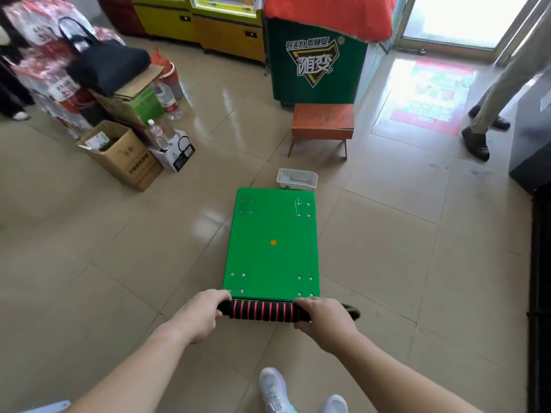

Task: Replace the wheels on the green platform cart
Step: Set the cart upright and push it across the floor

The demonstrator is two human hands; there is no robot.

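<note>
The left hand and right hand are each holding the foam handle in a full grip, at 6 o'clock of the green platform cart, which is lying deck-up on the floor. The person is seemingly positioning it. The next move is probably calling for overturning it to expose the wheels, with the wrench lying at 12 o'clock.
</note>
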